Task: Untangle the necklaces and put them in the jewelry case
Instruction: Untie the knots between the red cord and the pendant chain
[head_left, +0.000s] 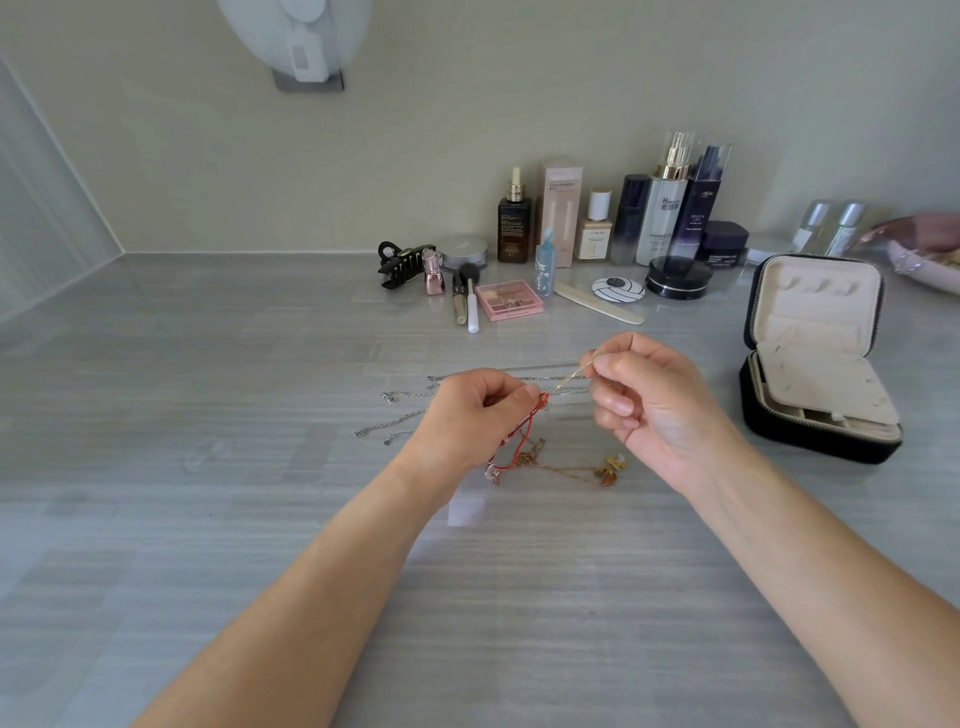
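My left hand (470, 410) pinches a red cord necklace (511, 439) that hangs down to the grey table. My right hand (647, 397) pinches a thin gold chain (569, 382) stretched between the two hands. Below them lies a gold necklace with charms (582, 470), tangled with the red cord at its left end. Several silver chains (395, 422) lie flat behind and left of my left hand. The black jewelry case (818, 358) stands open at the right, its beige lining showing.
Cosmetics line the back wall: bottles (667, 208), a pink eyeshadow palette (510, 300), brushes (470, 301), a black hair claw (400, 262), a nail file (597, 303), a round black jar (678, 278). A small clear plastic bit (466, 510) lies under my left wrist.
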